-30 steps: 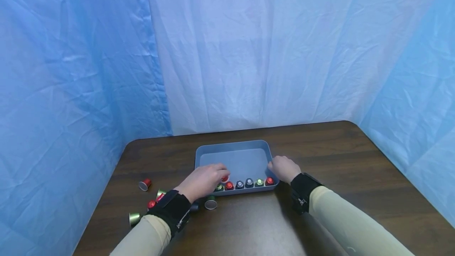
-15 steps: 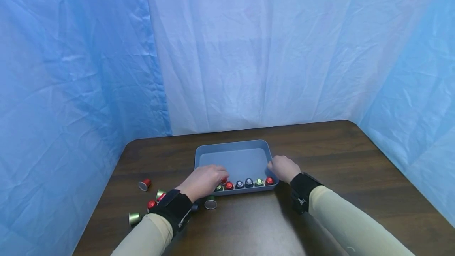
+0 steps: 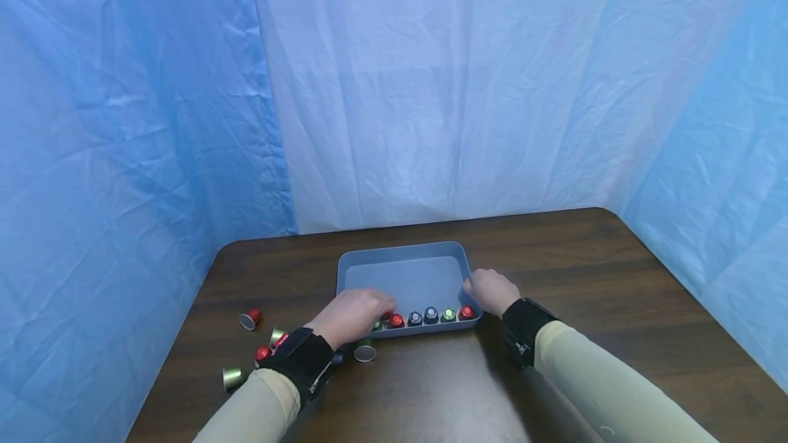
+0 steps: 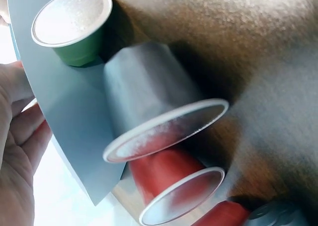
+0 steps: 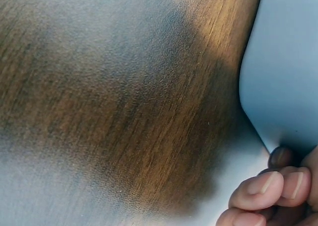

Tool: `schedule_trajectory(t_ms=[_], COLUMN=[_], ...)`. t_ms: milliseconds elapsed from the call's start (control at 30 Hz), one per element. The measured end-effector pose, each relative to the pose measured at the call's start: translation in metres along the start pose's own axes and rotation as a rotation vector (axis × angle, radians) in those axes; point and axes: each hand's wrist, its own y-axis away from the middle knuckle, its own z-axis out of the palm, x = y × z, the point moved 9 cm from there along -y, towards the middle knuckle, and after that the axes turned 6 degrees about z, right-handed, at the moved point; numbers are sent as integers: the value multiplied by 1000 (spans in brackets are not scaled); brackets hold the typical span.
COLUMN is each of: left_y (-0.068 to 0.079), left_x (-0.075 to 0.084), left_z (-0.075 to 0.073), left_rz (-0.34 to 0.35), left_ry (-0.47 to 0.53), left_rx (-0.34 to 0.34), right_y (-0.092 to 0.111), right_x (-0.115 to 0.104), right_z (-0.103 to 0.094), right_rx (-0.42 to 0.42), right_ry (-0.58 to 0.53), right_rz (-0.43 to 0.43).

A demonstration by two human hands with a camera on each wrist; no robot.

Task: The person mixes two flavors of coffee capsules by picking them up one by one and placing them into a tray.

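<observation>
A blue-grey tray (image 3: 403,251) lies on the table, with a row of coffee capsules along its near side: red (image 3: 397,320), dark blue (image 3: 415,318), green (image 3: 449,315) and red (image 3: 466,312) among them. My left hand (image 3: 352,314) reaches over the tray's near left part, its fingertips low on a red capsule (image 3: 386,316) that they mostly cover. In the left wrist view its curled fingers (image 4: 30,131) show behind the tray wall. My right hand (image 3: 492,291) holds the tray's right edge; in the right wrist view its fingers (image 5: 258,191) are bent at the rim.
Loose capsules lie left of the tray: a red one (image 3: 250,319), a light green one (image 3: 233,379) and several by my left wrist. A dark green capsule (image 3: 364,351) and a grey one (image 4: 149,97) lie at the tray's front. Blue curtains (image 3: 394,87) surround the wooden table (image 3: 554,245).
My left hand has lowered slightly with the red capsule, which has sunk toward the tray floor and is now more hidden by the fingers. My right hand stays at the edge.
</observation>
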Motion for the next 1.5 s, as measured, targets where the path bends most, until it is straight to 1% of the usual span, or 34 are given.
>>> schedule_trajectory(t_ms=[133, 333, 433, 600, 700, 967, 1033, 1267, 1333, 1500], left_y=[1, 4, 5, 4, 4, 8, 10, 16, 18, 26], left_x=[-1, -3, -3, -2, -2, -2, -1, 6, 8, 10], left_z=[1, 1, 2, 1, 0, -8, -11, -18, -20, -20], left_rz=[-2, -27, -32, -25, -33, -39, -35, 15, 23, 24], left_ry=[-29, -3, -5, -29, -31, 1, 6, -19, -21, -20], left_rx=[-18, -30, -31, -21, -19, 18, 29, 83, 85, 65], right_y=[1, 1, 1, 0, 1, 2, 1, 1, 1, 2], right_x=[0, 0, 1, 1, 0, -1, -1, 0, 0, 0], right_z=[-1, -1, 0, 0, 0, -1, -1, 0, 0, 0], right_rx=[-1, -5, -7, -12, -14, -17, -17, -15, -15, -17], right_ry=[-4, -9, -4, 4, 3, -5, -5, 0, -1, -7], right_rz=[3, 8, 10, 10, 13, 12, 11, 10, 9, 9])
